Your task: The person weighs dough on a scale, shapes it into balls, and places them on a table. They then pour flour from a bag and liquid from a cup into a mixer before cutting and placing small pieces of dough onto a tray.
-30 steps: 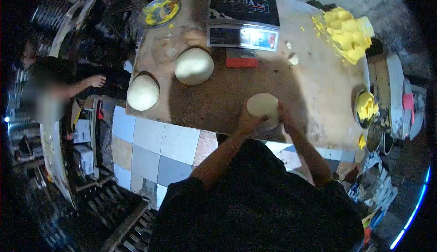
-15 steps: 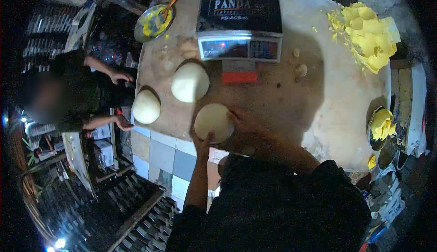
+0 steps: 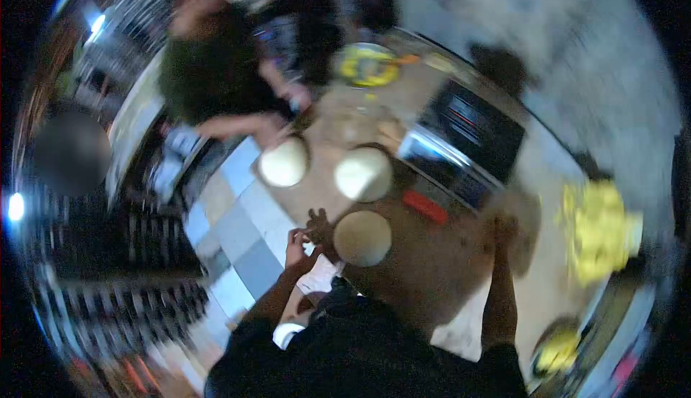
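Note:
A round, flattened dough ball lies near the table's front edge, with neither hand on it. My left hand hovers just to its left at the table edge, fingers loosely curled and empty. My right hand is stretched out over the brown tabletop well to the right of the dough, too blurred to read its fingers. Two more dough balls sit farther back.
A digital scale stands behind a red block. A yellow mass lies at the right, with a yellow-filled dish at the far end. Another person's hand reaches toward the far-left dough ball. Below lies tiled floor.
Both hands have come off the near dough ball; the left moved to its left side, the right swung out to the right. The view has turned sharply and blurred.

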Motion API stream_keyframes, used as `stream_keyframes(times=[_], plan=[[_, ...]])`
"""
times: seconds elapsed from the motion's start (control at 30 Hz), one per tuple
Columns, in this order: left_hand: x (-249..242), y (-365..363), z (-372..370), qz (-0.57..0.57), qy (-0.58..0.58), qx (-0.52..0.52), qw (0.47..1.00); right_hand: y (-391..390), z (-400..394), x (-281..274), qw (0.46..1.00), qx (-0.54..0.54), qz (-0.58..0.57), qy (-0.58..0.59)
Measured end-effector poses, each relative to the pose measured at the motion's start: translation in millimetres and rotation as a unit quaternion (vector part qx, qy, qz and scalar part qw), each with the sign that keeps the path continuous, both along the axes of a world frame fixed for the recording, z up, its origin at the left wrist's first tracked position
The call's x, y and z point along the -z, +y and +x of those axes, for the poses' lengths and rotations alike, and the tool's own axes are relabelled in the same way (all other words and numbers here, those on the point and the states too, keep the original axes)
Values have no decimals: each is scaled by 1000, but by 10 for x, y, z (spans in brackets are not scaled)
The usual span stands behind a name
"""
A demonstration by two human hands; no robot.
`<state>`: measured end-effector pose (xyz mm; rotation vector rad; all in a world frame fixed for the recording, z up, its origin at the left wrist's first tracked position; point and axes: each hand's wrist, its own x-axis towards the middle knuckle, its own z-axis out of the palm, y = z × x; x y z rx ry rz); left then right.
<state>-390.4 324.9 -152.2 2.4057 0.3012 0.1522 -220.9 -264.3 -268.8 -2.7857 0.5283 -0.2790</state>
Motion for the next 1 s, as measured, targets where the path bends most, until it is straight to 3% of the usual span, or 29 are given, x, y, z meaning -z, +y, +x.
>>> stream_keyframes(times=[0.1,0.2,0.3,0.37,0.43,0.47,0.5,0.57,0.6,0.63,0.7,0.73,0.77,0.8,0.83,0.9,0.97,1.0], plan=[[131,267,-332,-25,49,-78,995,91,235,-219,1000,7,-5,2],[167,673,-642,-39,74,-68,994,557,331,-534,992,11,-18,-122],[18,976,-829,-55,84,-88,991,1708,252,-858,958,-119,90,-245],[-117,1168,-785,-196,110,-122,967,2774,61,-1025,922,-242,239,-185],[-199,1364,-731,-252,123,-64,958,3920,-282,-1173,845,-375,381,-23],[-302,1457,-701,-271,52,-29,961,4520,-480,-1250,781,-444,432,81],[-442,1556,-700,-287,-20,6,958,5092,-663,-1314,700,-519,458,176],[-798,1948,-802,-411,25,-13,911,6188,-996,-1468,519,-638,459,336],[-832,2268,-881,-413,13,18,911,6680,-1158,-1535,456,-675,453,363],[-905,2637,-1025,-288,-7,-8,957,7164,-1354,-1670,454,-735,473,174],[-856,3315,-1264,-269,-104,-78,954,7760,-1546,-2412,436,-707,493,257],[-919,3622,-1344,-297,-78,-138,942,8075,-1564,-2427,498,-656,513,243],[-970,3890,-1398,-252,-140,-151,945,8327,-1511,-2354,554,-600,531,227],[-1118,4191,-1465,-248,-112,-170,947,8591,-1279,-2015,509,-478,626,345],[-1121,4472,-1475,-234,-191,-168,938,8812,-1032,-1704,448,-333,696,451],[-1154,5026,-1461,-293,-157,-190,924,9284,-827,-1713,496,-54,755,425],[-1254,5502,-1332,-342,-157,-200,905,9658,-513,-1285,487,-37,777,397],[-1269,5778,-1261,-348,-137,-203,905,9839,-348,-973,507,-170,747,394]])
